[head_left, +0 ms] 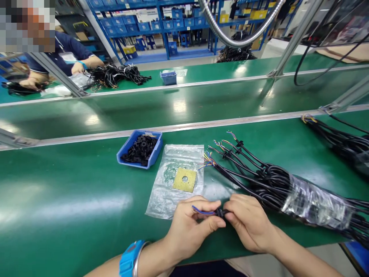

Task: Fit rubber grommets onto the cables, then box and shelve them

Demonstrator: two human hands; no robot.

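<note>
My left hand (191, 225), with a blue band on its wrist, pinches a small black grommet (219, 212) between thumb and fingers. Blue and dark wire ends (201, 211) stick out of it toward the left, over the palm. Close against it, my right hand (249, 221) grips the black cable, mostly hidden by the fingers. To the right lies a bundle of black cables (268, 181), wrapped in clear film (317, 204), with stripped coloured ends; some carry black grommets (226, 153). Just beyond my hands is a clear plastic bag (161, 196) with a yellow square plate (180, 184) on it.
A blue bin (155, 154) of small black parts stands left of the bag. More black cables (340, 140) lie at right. Beyond the metal rail (178, 128), a co-worker (75, 50) handles cables at the far left. A flexible metal hose (230, 40) hangs above the back bench.
</note>
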